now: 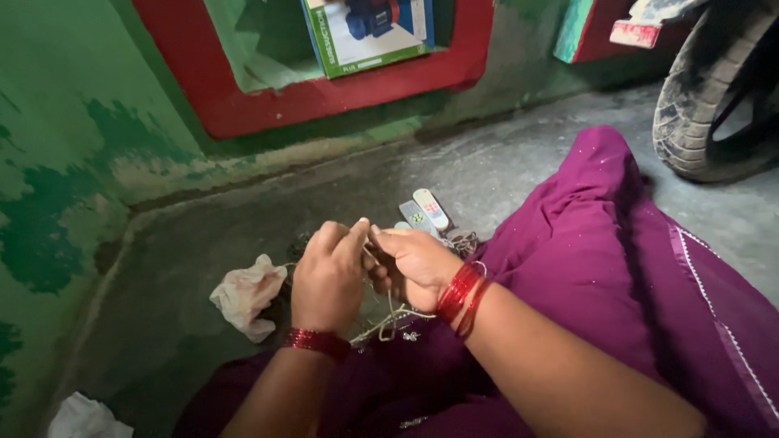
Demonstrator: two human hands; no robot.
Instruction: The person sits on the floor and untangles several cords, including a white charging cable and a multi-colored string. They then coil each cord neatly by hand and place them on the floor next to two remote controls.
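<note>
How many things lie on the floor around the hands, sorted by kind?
Small remote controls: 2, a white one and a grey one
Crumpled white cloths: 2, one beside the left hand, another at the bottom corner
Thin pale strings: 1
Total: 5

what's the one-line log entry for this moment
left hand: pinching cord | right hand: pinching same cord | beside: two remotes, crumpled cloth on floor | behind: tyre
</note>
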